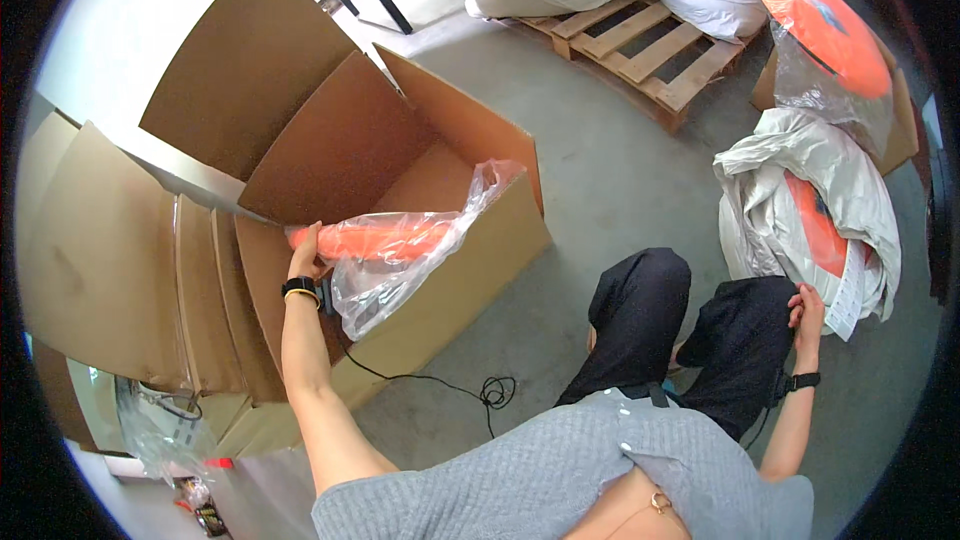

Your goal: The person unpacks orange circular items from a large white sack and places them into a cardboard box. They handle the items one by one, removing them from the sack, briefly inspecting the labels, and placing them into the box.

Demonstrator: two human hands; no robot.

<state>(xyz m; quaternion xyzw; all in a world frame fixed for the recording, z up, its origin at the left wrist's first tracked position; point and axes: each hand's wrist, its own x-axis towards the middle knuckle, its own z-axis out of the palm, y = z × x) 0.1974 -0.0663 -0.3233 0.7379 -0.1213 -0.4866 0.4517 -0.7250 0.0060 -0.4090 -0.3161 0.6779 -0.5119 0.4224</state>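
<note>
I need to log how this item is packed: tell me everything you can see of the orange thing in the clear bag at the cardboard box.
The orange thing is a flat item seen edge-on, so it shows as a long, narrow, bright orange strip of smooth plastic-like material. It sits inside a crinkled clear plastic bag whose loose end trails up toward the box's far wall. It lies roughly level over the near rim of the open cardboard box. The left hand grips its left end through the bag; nothing else visibly touches it.

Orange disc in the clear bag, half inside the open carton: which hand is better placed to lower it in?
Probably the left. The left hand grips the orange disc over the carton. The right hand is at the white bag on the floor, well away from the carton.
</note>
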